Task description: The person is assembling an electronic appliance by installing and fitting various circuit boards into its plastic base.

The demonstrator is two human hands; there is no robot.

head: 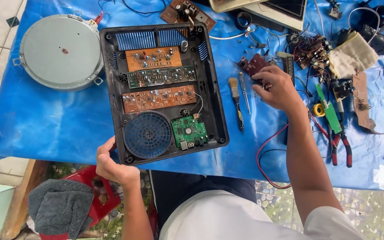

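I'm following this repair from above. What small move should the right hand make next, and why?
Probably close the right hand on the dark red circuit board under its fingertips and lift it; the left hand already steadies the open black plastic case.

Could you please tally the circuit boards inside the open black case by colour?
Orange boards: 2
Dark green board: 1
Bright green board: 1
Total: 4, all inside the black case, whose corner the left hand grips.
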